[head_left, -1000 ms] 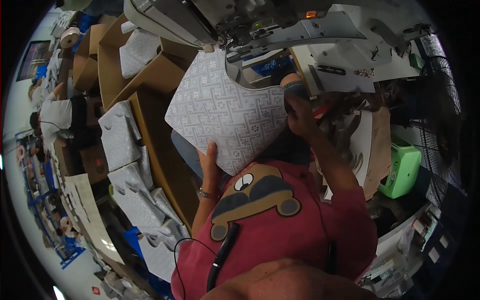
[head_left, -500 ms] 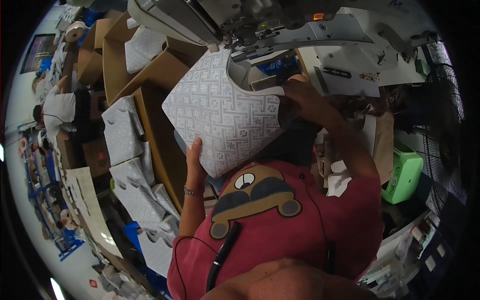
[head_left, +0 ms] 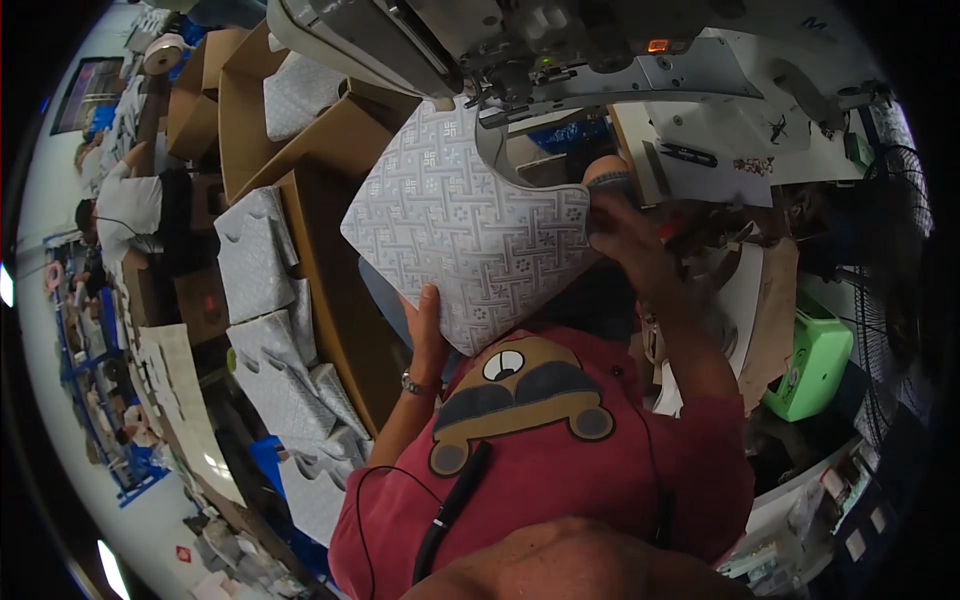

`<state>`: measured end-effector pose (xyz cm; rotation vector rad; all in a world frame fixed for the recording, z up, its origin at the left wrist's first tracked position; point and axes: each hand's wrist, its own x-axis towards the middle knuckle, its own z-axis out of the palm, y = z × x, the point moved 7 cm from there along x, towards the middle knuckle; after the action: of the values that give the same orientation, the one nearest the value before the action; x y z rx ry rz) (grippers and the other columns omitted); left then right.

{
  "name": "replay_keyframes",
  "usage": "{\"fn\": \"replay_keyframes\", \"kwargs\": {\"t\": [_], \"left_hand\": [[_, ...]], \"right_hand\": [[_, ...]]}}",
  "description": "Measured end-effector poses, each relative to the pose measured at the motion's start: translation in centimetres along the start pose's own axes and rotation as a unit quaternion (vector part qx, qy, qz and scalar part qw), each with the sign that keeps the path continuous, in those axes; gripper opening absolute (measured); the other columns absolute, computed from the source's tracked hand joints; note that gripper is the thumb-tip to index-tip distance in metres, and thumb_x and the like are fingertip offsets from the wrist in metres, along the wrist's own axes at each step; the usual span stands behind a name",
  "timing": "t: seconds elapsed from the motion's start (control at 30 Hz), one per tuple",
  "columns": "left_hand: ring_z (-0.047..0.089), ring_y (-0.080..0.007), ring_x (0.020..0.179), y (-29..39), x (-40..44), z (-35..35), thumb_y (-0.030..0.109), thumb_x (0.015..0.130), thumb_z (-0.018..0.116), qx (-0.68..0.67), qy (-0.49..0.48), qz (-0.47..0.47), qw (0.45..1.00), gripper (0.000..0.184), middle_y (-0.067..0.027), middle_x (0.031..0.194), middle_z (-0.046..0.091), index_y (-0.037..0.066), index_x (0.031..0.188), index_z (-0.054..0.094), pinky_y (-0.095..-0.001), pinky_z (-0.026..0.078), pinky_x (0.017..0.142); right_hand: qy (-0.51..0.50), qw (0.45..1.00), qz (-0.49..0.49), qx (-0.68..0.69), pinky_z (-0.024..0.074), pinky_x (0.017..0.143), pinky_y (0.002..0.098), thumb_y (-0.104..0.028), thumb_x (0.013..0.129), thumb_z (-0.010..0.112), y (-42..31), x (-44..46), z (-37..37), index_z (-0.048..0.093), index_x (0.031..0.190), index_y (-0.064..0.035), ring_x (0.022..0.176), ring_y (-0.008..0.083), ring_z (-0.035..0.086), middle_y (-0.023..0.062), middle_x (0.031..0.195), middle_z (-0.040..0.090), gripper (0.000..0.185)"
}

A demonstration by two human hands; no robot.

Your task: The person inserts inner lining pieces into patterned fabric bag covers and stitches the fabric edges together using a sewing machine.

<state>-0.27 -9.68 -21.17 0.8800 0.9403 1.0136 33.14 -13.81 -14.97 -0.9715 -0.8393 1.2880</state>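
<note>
Patterned fabric panel: likely light, pliable; best held by edges
Left hand: clasping lower-left edge
Right hand: at right corner, grip unclear

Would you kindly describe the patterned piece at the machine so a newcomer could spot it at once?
Look to the large machine along the top. Just below it, the patterned piece spreads between the left hand and the right hand. Unlike the pale pieces heaped beside the cardboard box, it alone is in hand, its top corner at the machine.
</note>
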Motion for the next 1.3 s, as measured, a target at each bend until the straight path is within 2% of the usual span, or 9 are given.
{"fn": "replay_keyframes", "kwargs": {"t": [0.1, 0.17, 0.27, 0.4, 0.57, 0.87, 0.97, 1.07, 1.3], "left_hand": [[0.034, -0.0315, 0.147, -0.3, -0.2, -0.8, 0.035, 0.099, 0.069, 0.034, 0.04, 0.037, 0.998, 0.094, -0.0203, 0.164, 0.028, -0.001, 0.162, 0.009, -0.0454, 0.029, 0.121], [0.034, -0.0314, 0.147, 0.6, -0.5, -0.5, 0.035, 0.098, 0.07, 0.077, 0.059, 0.057, 0.994, 0.096, -0.0207, 0.163, 0.027, -0.001, 0.162, 0.008, -0.0453, 0.029, 0.121], [0.034, -0.0311, 0.146, 1.8, -0.8, -0.3, 0.035, 0.097, 0.072, 0.125, 0.078, 0.081, 0.986, 0.099, -0.0215, 0.161, 0.028, -0.002, 0.162, 0.007, -0.0453, 0.029, 0.121], [0.035, -0.0311, 0.145, 1.9, -0.6, -0.8, 0.035, 0.096, 0.073, 0.139, 0.087, 0.091, 0.982, 0.099, -0.0225, 0.16, 0.029, -0.003, 0.16, 0.007, -0.0453, 0.029, 0.121], [0.035, -0.0319, 0.145, 2.0, -1.0, 0.3, 0.034, 0.097, 0.073, 0.131, 0.09, 0.06, 0.985, 0.099, -0.0232, 0.161, 0.028, -0.003, 0.16, 0.006, -0.0451, 0.029, 0.121], [0.034, -0.0315, 0.146, 1.4, -1.0, -0.1, 0.045, 0.094, 0.074, 0.147, 0.094, 0.061, 0.983, 0.105, -0.0204, 0.162, 0.027, 0.001, 0.162, 0.007, -0.0447, 0.028, 0.12], [0.034, -0.0321, 0.146, 1.4, -1.0, 0.0, 0.047, 0.094, 0.073, 0.15, 0.098, 0.057, 0.982, 0.105, -0.0208, 0.162, 0.027, 0.001, 0.162, 0.008, -0.0455, 0.027, 0.121], [0.033, -0.0325, 0.147, 1.7, -1.1, 0.3, 0.048, 0.094, 0.073, 0.149, 0.095, 0.06, 0.982, 0.106, -0.0212, 0.163, 0.026, 0.001, 0.163, 0.007, -0.046, 0.026, 0.121], [0.033, -0.0334, 0.147, 1.7, -1.3, 0.4, 0.048, 0.095, 0.072, 0.169, 0.102, 0.067, 0.978, 0.106, -0.021, 0.163, 0.026, 0.002, 0.163, 0.007, -0.047, 0.027, 0.121]], "right_hand": [[0.001, 0.98, -0.047, -0.191, 0.0511, 0.095, 0.0361, -0.019, 0.093, 0.076, -3.5, 3.6, 1.9, 0.064, 0.126, -0.0031, 0.111, 0.0212, 0.064, 0.0122, 0.112, 0.069, 0.038], [-0.03, 0.895, -0.177, -0.407, 0.0541, 0.087, 0.0363, -0.025, 0.087, 0.083, -6.9, 5.8, 4.6, 0.065, 0.117, -0.0019, 0.105, 0.0231, 0.065, 0.0129, 0.109, 0.069, 0.042], [-0.086, 0.912, -0.072, -0.395, 0.0549, 0.081, 0.0367, -0.024, 0.086, 0.084, -4.1, 8.6, 6.7, 0.064, 0.11, -0.0017, 0.099, 0.0247, 0.067, 0.0141, 0.108, 0.07, 0.038], [-0.09, 0.922, -0.06, -0.371, 0.0541, 0.077, 0.0377, -0.023, 0.084, 0.086, -1.8, 9.4, 7.2, 0.061, 0.1, -0.0018, 0.089, 0.025, 0.068, 0.0139, 0.1, 0.069, 0.036], [0.027, 0.885, -0.124, -0.448, 0.053, 0.073, 0.0365, -0.02, 0.081, 0.087, -2.9, 8.4, 7.1, 0.055, 0.091, -0.0027, 0.075, 0.0261, 0.064, 0.0099, 0.082, 0.064, 0.038], [-0.018, 0.917, -0.031, -0.398, 0.0546, 0.078, 0.0389, -0.022, 0.084, 0.084, -1.5, 9.6, 6.5, 0.064, 0.101, -0.0003, 0.089, 0.0269, 0.072, 0.0136, 0.095, 0.073, 0.034], [-0.047, 0.919, -0.035, -0.39, 0.0525, 0.076, 0.0346, -0.021, 0.084, 0.084, -1.8, 9.7, 7.0, 0.065, 0.102, -0.001, 0.08, 0.0186, 0.065, 0.0075, 0.087, 0.069, 0.033], [0.023, 0.89, -0.068, -0.45, 0.0533, 0.076, 0.0323, -0.021, 0.084, 0.085, -2.8, 9.1, 6.3, 0.067, 0.102, -0.0012, 0.08, 0.0163, 0.066, 0.0067, 0.088, 0.07, 0.032], [-0.013, 0.921, -0.024, -0.387, 0.0536, 0.075, 0.0295, -0.018, 0.085, 0.085, -2.0, 9.5, 6.2, 0.068, 0.101, -0.0015, 0.081, 0.0133, 0.065, 0.0047, 0.09, 0.071, 0.029]]}}
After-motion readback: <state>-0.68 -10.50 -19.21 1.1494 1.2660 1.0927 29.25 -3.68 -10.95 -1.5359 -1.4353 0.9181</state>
